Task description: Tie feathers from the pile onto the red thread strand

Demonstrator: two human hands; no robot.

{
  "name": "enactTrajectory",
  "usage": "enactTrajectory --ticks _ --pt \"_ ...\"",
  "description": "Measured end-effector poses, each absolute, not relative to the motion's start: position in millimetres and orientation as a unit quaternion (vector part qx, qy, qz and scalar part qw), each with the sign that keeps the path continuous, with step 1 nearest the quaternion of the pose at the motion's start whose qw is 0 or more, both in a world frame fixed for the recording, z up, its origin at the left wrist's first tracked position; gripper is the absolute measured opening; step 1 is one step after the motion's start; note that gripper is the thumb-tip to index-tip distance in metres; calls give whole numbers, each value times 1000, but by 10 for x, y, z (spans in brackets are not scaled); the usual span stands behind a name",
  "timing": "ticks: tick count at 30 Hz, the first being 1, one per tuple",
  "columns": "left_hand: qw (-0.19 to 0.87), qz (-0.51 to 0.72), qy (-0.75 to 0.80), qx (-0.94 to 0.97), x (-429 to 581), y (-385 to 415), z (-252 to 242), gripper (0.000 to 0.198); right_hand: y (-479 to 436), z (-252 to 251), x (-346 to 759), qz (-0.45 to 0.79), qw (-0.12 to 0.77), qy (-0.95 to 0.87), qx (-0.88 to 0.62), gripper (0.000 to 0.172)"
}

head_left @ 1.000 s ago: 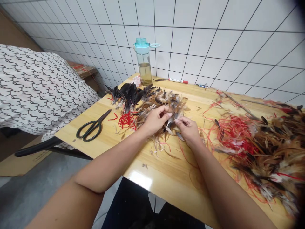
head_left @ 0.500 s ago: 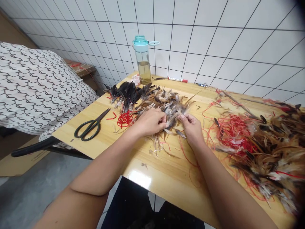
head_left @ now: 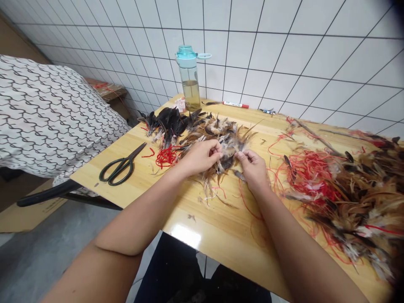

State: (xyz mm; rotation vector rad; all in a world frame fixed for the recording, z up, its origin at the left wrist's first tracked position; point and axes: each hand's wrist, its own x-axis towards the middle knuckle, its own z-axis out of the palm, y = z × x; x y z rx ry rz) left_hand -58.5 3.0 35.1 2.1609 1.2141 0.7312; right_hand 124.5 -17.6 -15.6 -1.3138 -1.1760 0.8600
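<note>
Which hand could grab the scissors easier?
Probably the left hand: the black metal scissors lie on its side of the yellow wooden table; the right hand is farther off. Both pinch brown feathers.

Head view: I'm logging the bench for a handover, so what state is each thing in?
left hand, pinched shut on the brown feathers.
right hand, pinched shut on the same bunch.
water bottle, upright, lid on, partly filled with yellowish liquid.
scissors, lying flat, blades closed.
red marker, lying flat near the wall.
red string, loose bundle beside the left hand.
black feathers, piled, untouched.
</note>
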Motion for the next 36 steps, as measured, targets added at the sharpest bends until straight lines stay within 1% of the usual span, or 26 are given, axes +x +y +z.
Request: enactTrajectory --ticks 3,6,9,13,20,25,31,36 --pt "363 335 445 747 -571 46 345 12 -175 -165 1234 370 560 -504 -544 29" --pt "454 363 425 694 -523 42 315 15 -175 -175 1225 378 556 -512 -534 29" --pt "493 386 406 665 -473 27 291 18 -179 -176 1216 386 540 -529 -529 29" --pt "489 396 420 654 -433 22 264 19 -188 -166 1203 401 528 -546 -512 29" --pt "487 393 420 658 -398 11 231 16 -192 -163 1188 471 519 -534 -473 27" --pt "450 379 426 687 -431 2 269 20 -186 -141 1192 490 545 -486 -476 27" --pt "447 293 418 735 -387 -38 266 28 -208 -59 1192 505 575 -434 -475 32" --pt "466 307 420 715 -285 -54 143 22 -194 -93 1190 496 572 -445 -478 32"
